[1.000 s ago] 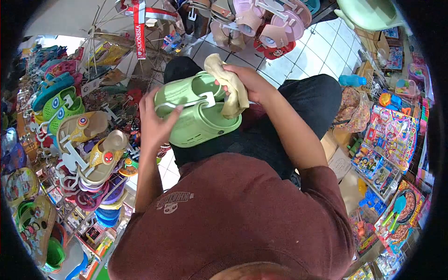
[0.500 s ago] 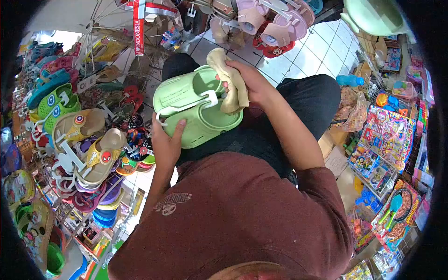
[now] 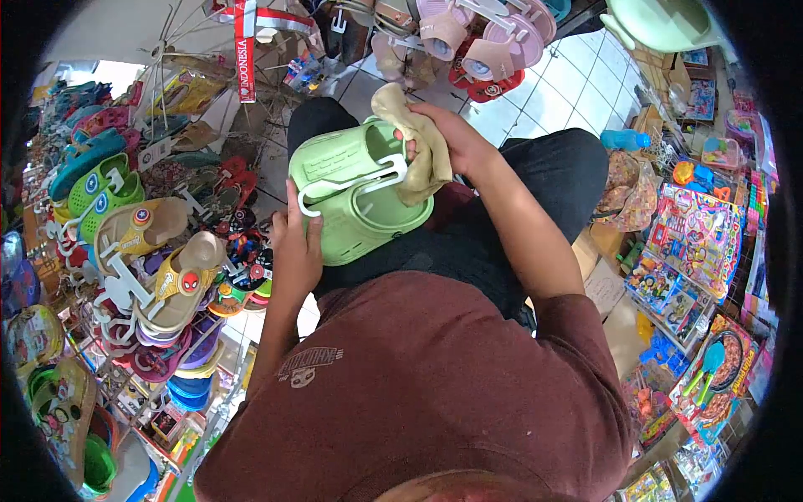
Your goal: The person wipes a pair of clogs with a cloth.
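A pair of pale green clogs lies over my lap, the two shoes side by side. A white plastic hanger runs between them and hooks out on the left. My left hand grips the closed toe end of the pair, near the hook. In my right hand is a bunched beige cloth, pressed at the heel openings of the clogs. Some right fingertips show inside the upper clog's opening; the rest are hidden by the cloth.
Racks of sandals and more clogs crowd the left side. Pink slippers hang ahead over the tiled floor. Packaged toys and a blue bottle are on the right. A green basin sits at upper right.
The clogs have tilted slightly, with the hanger now showing more. My left hand has shifted its grip toward the toe end. The cloth has moved slightly at the heel openings.
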{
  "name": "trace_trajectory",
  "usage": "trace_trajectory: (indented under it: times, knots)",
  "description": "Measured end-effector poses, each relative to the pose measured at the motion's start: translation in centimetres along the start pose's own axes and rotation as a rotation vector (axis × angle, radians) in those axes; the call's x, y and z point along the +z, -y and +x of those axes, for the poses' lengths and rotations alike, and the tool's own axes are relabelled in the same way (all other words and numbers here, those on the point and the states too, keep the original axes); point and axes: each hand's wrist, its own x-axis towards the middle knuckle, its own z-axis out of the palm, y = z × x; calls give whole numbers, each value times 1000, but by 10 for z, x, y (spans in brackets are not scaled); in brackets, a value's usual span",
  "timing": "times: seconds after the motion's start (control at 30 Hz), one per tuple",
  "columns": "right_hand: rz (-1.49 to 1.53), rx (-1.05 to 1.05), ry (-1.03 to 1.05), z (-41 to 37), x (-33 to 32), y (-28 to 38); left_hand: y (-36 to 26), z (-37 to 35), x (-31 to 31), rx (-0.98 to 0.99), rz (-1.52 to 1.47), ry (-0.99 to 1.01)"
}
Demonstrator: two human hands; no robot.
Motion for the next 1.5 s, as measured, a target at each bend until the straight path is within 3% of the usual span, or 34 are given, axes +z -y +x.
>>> trace_trajectory:
  times: [0.13, 0.27, 0.43, 0.53, 0.63, 0.77, 1.07, 1.27, 1.37, 1.5]
  knots:
    - [-37, -29, -57, -8, 12, 2, 11, 8, -17, 122, 108, 9]
    - [3, 2, 66, -1, 4, 1, -1, 35, -51, 191, 314, 119]
    - [33, -1, 68, 1, -1, 3, -36, 74, -41, 191, 123, -43]
    - [16, -10, 85, -1, -1, 5, -57, 95, -11, 338, 16, -76]
    - [-29, -39, 82, -2, -1, 4, -60, 99, 18, 364, 179, 110]
    - [-38, -98, 53, 2, -12, 6, -49, 104, 20, 341, 127, 231]
    - [-186, -232, -52, -1, 17, 7, -57, 101, 10, 372, 177, 297]
    - [-211, -181, -100, -17, 12, 12, -53, 107, 13, 283, 140, 324]
    - [-226, -204, -168, -21, 18, 13, -47, 108, 15, 325, 52, 323]
    - [-170, -223, -89, -15, 16, 9, -46, 103, 15, 412, 60, 290]
